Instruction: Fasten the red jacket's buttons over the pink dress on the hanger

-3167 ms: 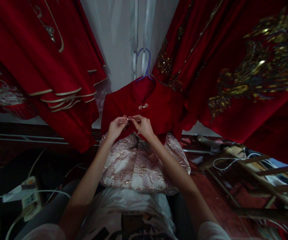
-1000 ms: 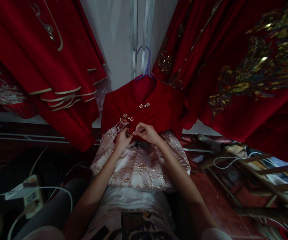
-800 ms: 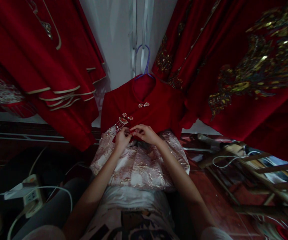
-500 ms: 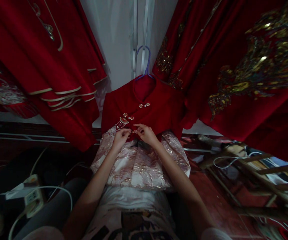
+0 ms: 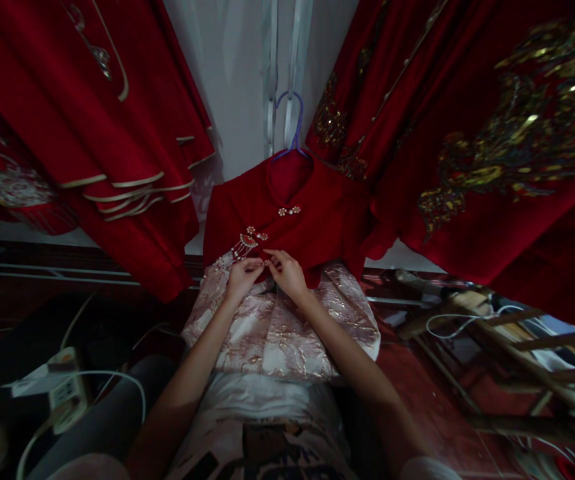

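Fastening step, by the look: left hand [image 5: 243, 277] and right hand [image 5: 287, 273] each hold a narrow pinching grip on the lowest pearl clasp [image 5: 267, 263] of the hanging red top [image 5: 317, 227]; the next move likely needs fine loop-to-bead alignment.

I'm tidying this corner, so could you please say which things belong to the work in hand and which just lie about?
In use: left hand and right hand, pinching a button on the small red jacket; its hanger; pink skirt.
Lying about: power strip, white cable, large red robes.
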Demonstrator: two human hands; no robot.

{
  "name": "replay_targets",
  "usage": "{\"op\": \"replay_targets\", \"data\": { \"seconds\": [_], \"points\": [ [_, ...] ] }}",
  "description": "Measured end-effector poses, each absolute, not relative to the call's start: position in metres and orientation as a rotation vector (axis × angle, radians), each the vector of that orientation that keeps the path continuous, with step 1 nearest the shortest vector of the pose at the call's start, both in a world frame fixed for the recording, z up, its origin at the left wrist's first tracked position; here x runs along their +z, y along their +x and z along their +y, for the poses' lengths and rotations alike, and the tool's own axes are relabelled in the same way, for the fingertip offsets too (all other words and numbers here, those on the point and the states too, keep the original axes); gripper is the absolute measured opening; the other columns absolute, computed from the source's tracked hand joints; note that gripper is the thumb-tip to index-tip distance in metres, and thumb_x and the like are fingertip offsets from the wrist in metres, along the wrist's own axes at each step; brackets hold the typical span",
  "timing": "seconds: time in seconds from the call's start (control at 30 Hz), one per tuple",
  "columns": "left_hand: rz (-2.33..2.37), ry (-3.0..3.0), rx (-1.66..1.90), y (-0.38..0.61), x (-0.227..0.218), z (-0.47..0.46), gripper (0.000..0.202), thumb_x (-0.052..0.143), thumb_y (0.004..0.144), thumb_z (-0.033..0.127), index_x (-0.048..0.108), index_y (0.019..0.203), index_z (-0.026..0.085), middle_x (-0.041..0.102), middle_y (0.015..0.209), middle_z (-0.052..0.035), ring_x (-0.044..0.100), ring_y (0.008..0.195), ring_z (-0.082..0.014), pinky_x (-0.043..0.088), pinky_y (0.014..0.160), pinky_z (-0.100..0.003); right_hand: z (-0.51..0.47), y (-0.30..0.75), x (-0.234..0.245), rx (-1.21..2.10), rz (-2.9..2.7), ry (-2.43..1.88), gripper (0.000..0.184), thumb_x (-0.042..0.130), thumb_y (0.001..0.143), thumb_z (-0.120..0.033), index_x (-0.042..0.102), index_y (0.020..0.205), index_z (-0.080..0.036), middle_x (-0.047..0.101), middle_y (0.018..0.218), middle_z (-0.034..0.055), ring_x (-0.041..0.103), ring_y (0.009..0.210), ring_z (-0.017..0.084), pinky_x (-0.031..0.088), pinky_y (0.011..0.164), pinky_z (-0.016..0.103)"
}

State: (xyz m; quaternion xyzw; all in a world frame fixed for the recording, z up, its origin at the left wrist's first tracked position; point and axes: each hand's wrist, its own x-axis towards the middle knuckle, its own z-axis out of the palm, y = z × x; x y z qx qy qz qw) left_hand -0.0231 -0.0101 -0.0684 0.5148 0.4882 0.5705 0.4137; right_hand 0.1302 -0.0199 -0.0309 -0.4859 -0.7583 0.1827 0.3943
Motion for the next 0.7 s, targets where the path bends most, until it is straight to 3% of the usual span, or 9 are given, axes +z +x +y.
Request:
{"op": "replay_targets", "data": {
  "seconds": [0.27,0.5,0.7],
  "points": [
    [1.266,1.472,1.417,-0.027,-0.071,-0.011,0.016,0.07,0.068,0.027,0.073,0.079,0.016,0.074,0.083,-0.0072,0.069,0.077,-0.0194,0.054,0.078,-0.035,-0.024,0.126,-0.035,0.386,-1.91,-1.261,0.033,0.047,0.091,-0.021,0.058,0.121,-0.026,0.061,0.096,0.003,0.061,0.084,0.013,0.051,0.077,0.023],
    [1.376,1.555,1.48,-0.022,-0.069,-0.019,0.026,0.067,0.067,0.019,0.06,0.092,0.018,0.066,0.091,-0.0046,0.064,0.073,-0.0133,0.055,0.066,-0.028,-0.024,0.138,-0.008,0.412,-1.961,-1.315,0.027,0.059,0.084,-0.024,0.061,0.111,-0.028,0.06,0.096,0.0,0.059,0.064,0.008,0.049,0.064,0.019],
    [1.388,1.668,1.461,-0.02,-0.071,-0.024,0.025,0.069,0.07,0.024,0.06,0.093,0.019,0.061,0.095,-0.0041,0.061,0.073,-0.0118,0.054,0.062,-0.025,-0.027,0.148,0.018,0.427,-1.872,-1.238,0.017,0.053,0.087,-0.026,0.065,0.098,-0.023,0.065,0.087,-0.0001,0.06,0.063,0.008,0.047,0.062,0.018]
  ]
}}
